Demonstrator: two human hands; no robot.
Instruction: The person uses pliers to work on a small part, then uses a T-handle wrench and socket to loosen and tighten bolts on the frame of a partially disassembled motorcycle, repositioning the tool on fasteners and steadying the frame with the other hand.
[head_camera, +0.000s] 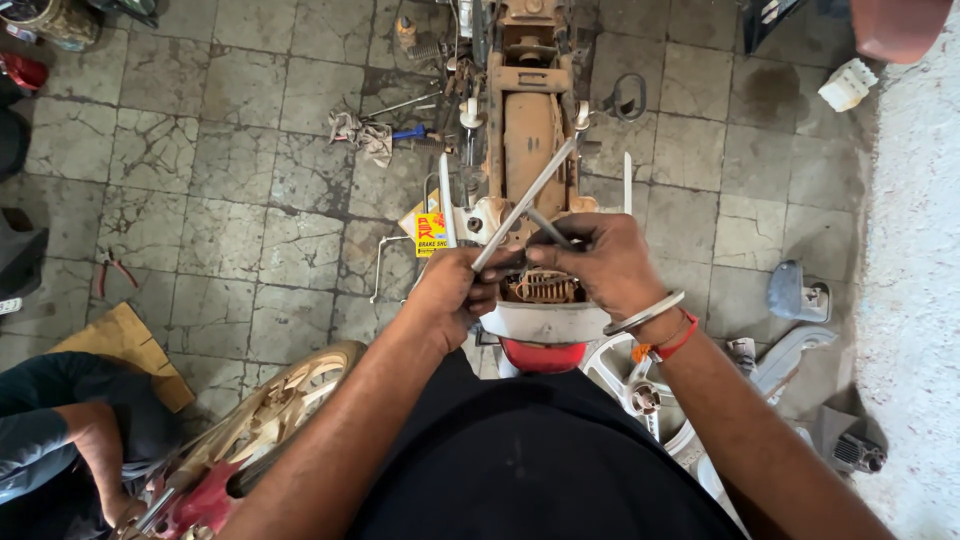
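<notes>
My left hand (452, 293) grips the lower end of a long grey metal rod (528, 198) that slants up and to the right. My right hand (600, 262) closes on a shorter dark metal tool (548, 228) that crosses under the rod. Both hands hover over the rear of a stripped, rusty motorcycle frame (528, 130), just above a dusty finned part (543, 288) and a white tail piece (545, 322) with a red lamp (542, 356). A steel bangle and a red thread sit on my right wrist.
Loose tools and a rag (372, 135) lie on the cracked tile floor left of the frame. Red pliers (113, 268) lie farther left. A yellow box (431, 233) sits by the frame. A gold-spoked wheel (285, 400), a white alloy wheel (640, 385) and another person (70, 440) at lower left are close.
</notes>
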